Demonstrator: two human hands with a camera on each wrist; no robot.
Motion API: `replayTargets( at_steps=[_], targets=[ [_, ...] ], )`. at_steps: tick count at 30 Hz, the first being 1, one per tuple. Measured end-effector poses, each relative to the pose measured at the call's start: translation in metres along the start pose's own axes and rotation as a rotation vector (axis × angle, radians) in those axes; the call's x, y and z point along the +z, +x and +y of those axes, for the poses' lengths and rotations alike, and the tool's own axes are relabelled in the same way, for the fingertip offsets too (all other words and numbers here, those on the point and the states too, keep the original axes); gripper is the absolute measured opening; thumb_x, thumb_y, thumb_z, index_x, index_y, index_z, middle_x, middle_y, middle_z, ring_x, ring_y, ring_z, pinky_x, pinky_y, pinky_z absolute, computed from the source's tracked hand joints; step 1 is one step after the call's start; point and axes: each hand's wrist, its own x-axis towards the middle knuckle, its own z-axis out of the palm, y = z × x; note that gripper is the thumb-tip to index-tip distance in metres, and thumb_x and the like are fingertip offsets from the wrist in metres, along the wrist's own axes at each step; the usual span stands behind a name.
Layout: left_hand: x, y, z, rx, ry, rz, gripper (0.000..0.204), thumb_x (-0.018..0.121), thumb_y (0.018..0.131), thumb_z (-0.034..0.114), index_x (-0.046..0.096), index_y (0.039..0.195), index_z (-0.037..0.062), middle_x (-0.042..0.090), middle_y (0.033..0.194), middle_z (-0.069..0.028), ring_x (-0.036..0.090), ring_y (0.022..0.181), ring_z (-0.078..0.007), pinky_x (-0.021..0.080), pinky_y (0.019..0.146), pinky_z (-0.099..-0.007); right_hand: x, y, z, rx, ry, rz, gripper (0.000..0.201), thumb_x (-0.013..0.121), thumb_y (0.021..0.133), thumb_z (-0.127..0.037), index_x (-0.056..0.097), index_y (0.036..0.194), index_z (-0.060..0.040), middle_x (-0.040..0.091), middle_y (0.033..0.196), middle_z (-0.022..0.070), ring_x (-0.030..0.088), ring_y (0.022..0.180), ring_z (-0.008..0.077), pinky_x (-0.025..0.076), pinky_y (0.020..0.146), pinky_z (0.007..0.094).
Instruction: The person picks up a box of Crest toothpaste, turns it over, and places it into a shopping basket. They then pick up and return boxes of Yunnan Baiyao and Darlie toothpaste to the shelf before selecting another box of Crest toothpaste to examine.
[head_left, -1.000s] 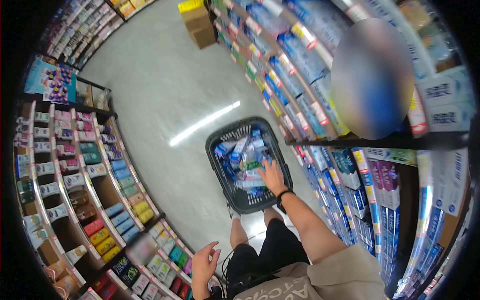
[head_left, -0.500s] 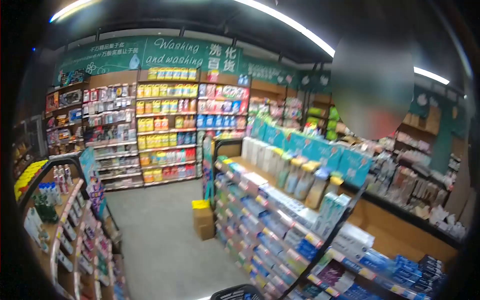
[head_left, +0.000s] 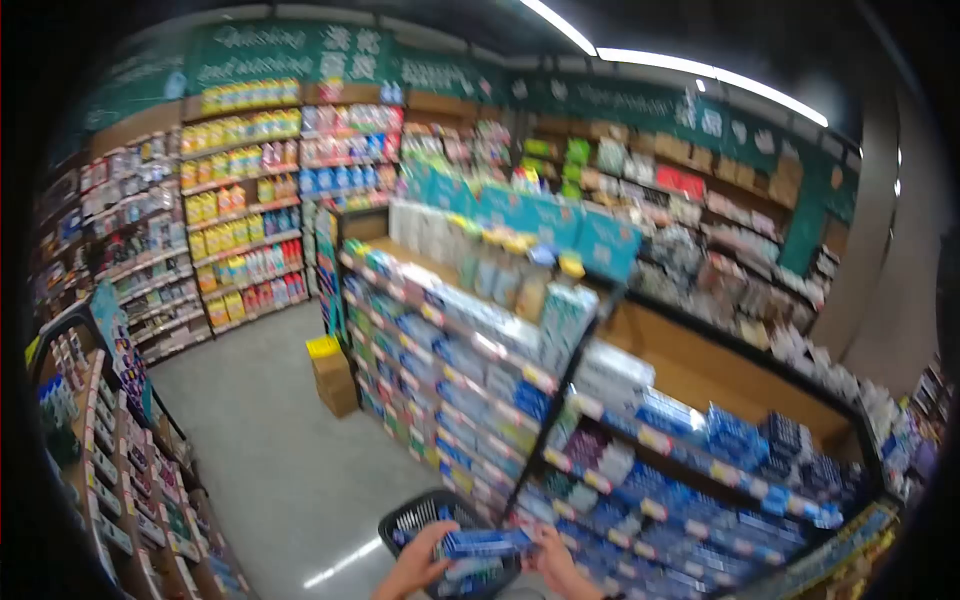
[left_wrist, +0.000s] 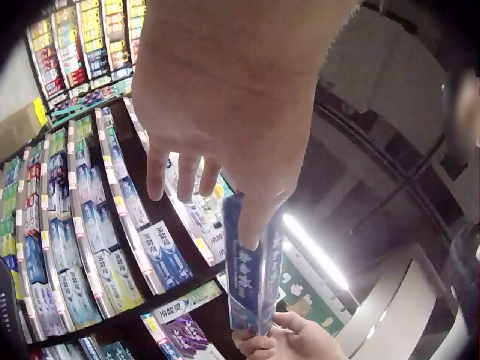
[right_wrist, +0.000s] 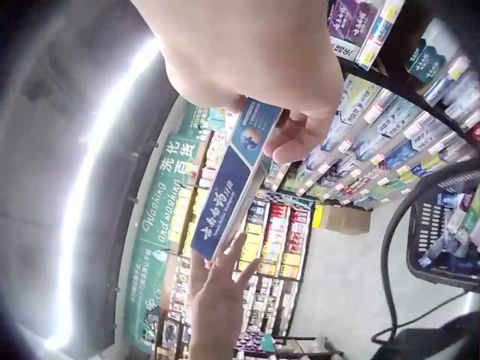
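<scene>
Toothpaste box (head_left: 487, 543): between both hands' fingers, probably held endwise so the print shows lol
Left hand (head_left: 420, 565): thumb and finger pinching one end, the rest spread apart
Right hand (head_left: 558, 565): fingers clamped round the other end, steadying it imo
Basket (head_left: 425, 510): below the fingers

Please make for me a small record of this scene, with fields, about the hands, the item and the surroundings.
item: blue box with white lettering
left hand: holds one end of the box, thumb against its side
right hand: grip around the other end
basket: black, below the hands, with packages inside
shelving: rack with rows of packaged goods, beside the basket
floor: brown carton, yellow on top
wall sign: green, reads "Washing and washing"
</scene>
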Motion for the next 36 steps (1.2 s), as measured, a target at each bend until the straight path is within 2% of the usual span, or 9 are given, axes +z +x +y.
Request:
replayTargets(
  at_steps=[1,3,8,9,10,15,22,28,36],
  targets=[
    [-0.003,-0.011,0.011,-0.265,-0.077,-0.158,0.054,0.075,0.084,0.009,0.058,0.135,0.0056,0.069,0.116,-0.016,0.066,0.115,-0.0299,0.05,0.1,-0.0374,0.004,-0.022,-0.008,0.06,-0.006,-0.022,0.029,0.058,0.101,-0.032,0.048,0.125,-0.0205,0.061,0.106,0.0058,0.062,0.08,0.022,0.052,0.067,0.0387],
    [-0.003,-0.011,0.037,-0.418,-0.214,-0.177,0.052,0.08,0.081,0.013,0.06,0.129,0.0054,0.071,0.106,-0.0121,0.069,0.095,-0.0216,0.053,0.085,-0.0333,0.008,-0.058,-0.024,0.11,0.002,-0.077,0.034,0.06,0.102,-0.037,0.051,0.13,-0.0189,0.062,0.101,0.0034,0.061,0.078,0.017,0.05,0.068,0.0352],
    [0.018,-0.023,0.064,-0.381,-0.183,-0.056,0.037,0.085,0.076,0.016,0.064,0.101,-0.0007,0.067,0.086,-0.0032,0.063,0.083,-0.013,0.051,0.073,-0.0305,-0.025,-0.123,-0.06,-0.047,-0.216,-0.206,0.039,0.072,0.096,-0.022,0.057,0.13,-0.0101,0.063,0.079,-0.001,0.058,0.064,0.0101,0.046,0.06,0.0282],
    [0.029,-0.025,0.066,-0.354,-0.261,-0.005,0.03,0.082,0.082,0.016,0.061,0.098,-0.0001,0.065,0.084,-0.0022,0.064,0.08,-0.0121,0.052,0.073,-0.0294,-0.037,-0.136,-0.068,-0.067,-0.207,-0.233,0.038,0.074,0.094,-0.018,0.059,0.127,-0.008,0.062,0.074,-0.0022,0.057,0.06,0.0091,0.044,0.056,0.0264],
    [0.038,-0.024,0.086,-0.504,-0.462,0.001,0.024,0.075,0.09,0.015,0.063,0.104,-0.0011,0.067,0.087,-0.0039,0.064,0.075,-0.012,0.054,0.07,-0.0286,-0.043,-0.151,-0.077,-0.127,-0.231,-0.179,0.035,0.076,0.093,-0.018,0.062,0.123,-0.0066,0.064,0.077,-0.0016,0.053,0.059,0.0069,0.04,0.053,0.0243],
    [0.109,-0.029,0.146,-0.609,-0.649,-0.059,0.03,0.068,0.096,0.015,0.064,0.116,-0.0067,0.07,0.093,-0.0089,0.064,0.07,-0.0136,0.056,0.067,-0.03,-0.095,-0.223,-0.114,-0.217,-0.184,-0.016,0.022,0.077,0.091,-0.018,0.065,0.106,-0.0068,0.06,0.071,-0.0042,0.042,0.057,0.0013,0.025,0.048,0.0226],
    [0.19,-0.079,0.216,-0.65,-0.701,-0.195,0.029,0.068,0.096,0.019,0.065,0.107,-0.0072,0.067,0.082,-0.0069,0.061,0.065,-0.0138,0.053,0.064,-0.03,-0.194,-0.31,-0.093,-0.185,-0.043,0.055,0.018,0.077,0.091,-0.018,0.062,0.096,-0.0084,0.051,0.065,-0.0078,0.034,0.053,0.0005,0.018,0.047,0.0243],
    [0.236,-0.102,0.266,-0.647,-0.72,-0.287,0.028,0.069,0.095,0.022,0.066,0.099,-0.0054,0.062,0.076,-0.0045,0.058,0.061,-0.0122,0.052,0.061,-0.0301,-0.238,-0.382,-0.079,-0.222,0.052,0.145,0.021,0.076,0.093,-0.022,0.06,0.092,-0.009,0.049,0.063,-0.0081,0.033,0.052,0.0007,0.018,0.047,0.0238],
    [0.268,-0.104,0.303,-0.603,-0.693,-0.285,0.033,0.068,0.094,0.029,0.062,0.093,-0.0035,0.059,0.069,-0.0054,0.056,0.058,-0.0133,0.05,0.057,-0.0304,-0.266,-0.428,-0.062,-0.309,0.185,0.192,0.032,0.062,0.102,-0.025,0.067,0.114,0.0037,0.055,0.066,0.0002,0.048,0.056,0.0089,0.037,0.051,0.026]
  ],
)
